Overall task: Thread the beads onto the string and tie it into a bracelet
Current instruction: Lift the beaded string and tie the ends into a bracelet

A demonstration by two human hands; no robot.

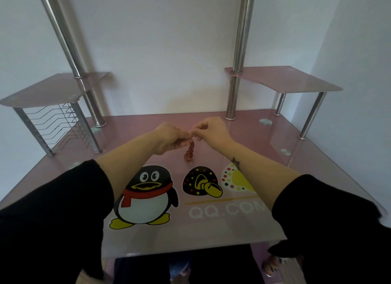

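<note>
A loop of small reddish beads on a string (189, 151) hangs above the pink glass desk (243, 226), its lower end close to the desk surface. My left hand (169, 137) pinches the top of the strand from the left, with some beads tucked under its fingers. My right hand (211, 129) pinches the string end from the right. The fingertips of both hands meet just above the loop. The string itself is too thin to make out.
The desk top carries a printed penguin (146, 197), a mushroom picture (201, 181) and white lettering. Two metal poles (237, 76) rise at the back, each with a pink side shelf (285, 80). A wire rack (57, 125) stands at the left. Walls close in behind and right.
</note>
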